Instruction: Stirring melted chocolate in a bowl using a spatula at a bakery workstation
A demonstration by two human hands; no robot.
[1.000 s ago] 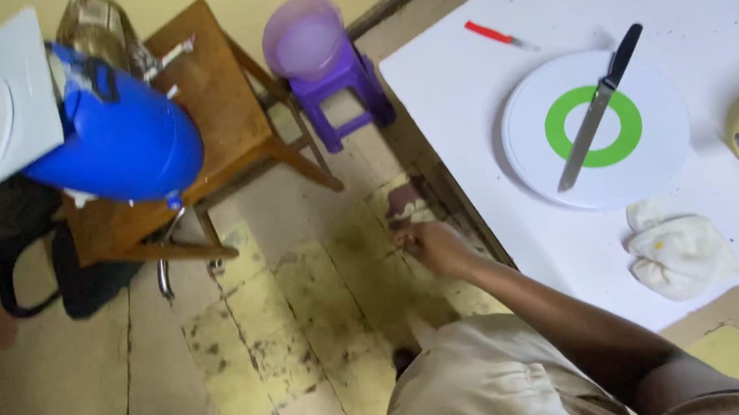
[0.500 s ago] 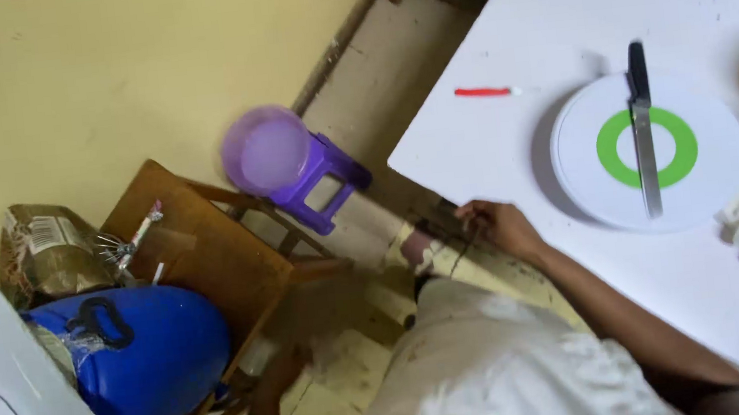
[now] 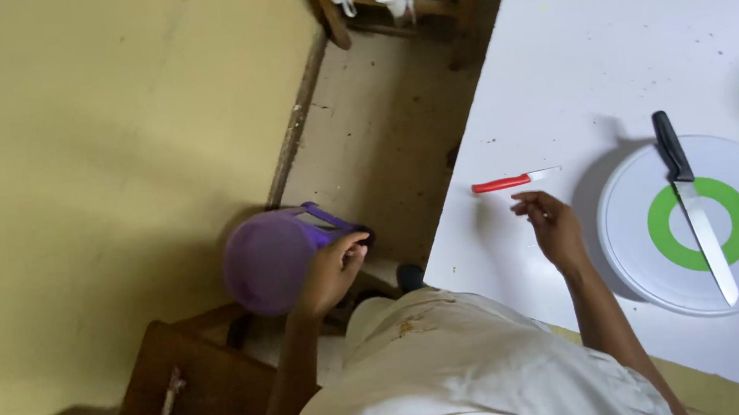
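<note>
Left hand [image 3: 333, 274], fingers curled on purple stool [image 3: 276, 256] on the floor, off the table's [image 3: 627, 43] left edge. Right hand [image 3: 553, 227] loosely spread, beside red-handled knife [image 3: 511, 182]; turntable [image 3: 699, 223] nearby. Earlier, left hand hung free.

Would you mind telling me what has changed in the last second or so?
The left hand has come into view and closed on the rim of the purple stool. The right hand, earlier down at the table edge, has risen onto the white table near the small red-handled knife. The black-handled knife still lies across the round white board with the green ring.
</note>
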